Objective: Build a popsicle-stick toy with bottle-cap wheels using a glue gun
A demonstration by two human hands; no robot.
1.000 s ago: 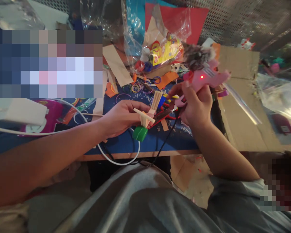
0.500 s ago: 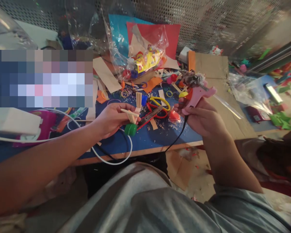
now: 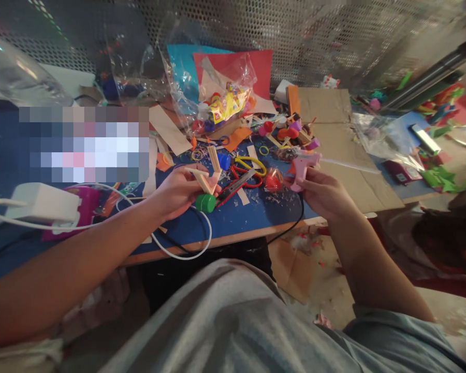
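Between the fingers of my left hand (image 3: pixel 180 191) is a small wooden-stick model (image 3: pixel 204 181), its pale sticks joined at angles. A green bottle cap (image 3: pixel 205 202) sits at its lower end. My right hand (image 3: pixel 324 192) grips a pink hot glue gun (image 3: pixel 304 167) by its handle, and its nozzle points left, away from me. The gun's black cord (image 3: pixel 301 212) drops towards the table edge. Among the things between my hands are scissors with yellow and red handles (image 3: pixel 252 171), a blue cap (image 3: pixel 224 162) and a red object in clear plastic (image 3: pixel 274 181).
The blue table (image 3: pixel 241 223) bears scraps, rubber bands and coloured caps. At the left a white adapter (image 3: pixel 42 202) with a white cable sits in a magenta power strip (image 3: pixel 86 202). Cardboard (image 3: pixel 326 114) lies at the right. Behind stands a perforated metal panel (image 3: pixel 279 31).
The glue gun in my right hand has come down and tilted more level, uncovering coloured caps behind it. My left hand keeps the stick model, turned slightly. The view has shifted a little.
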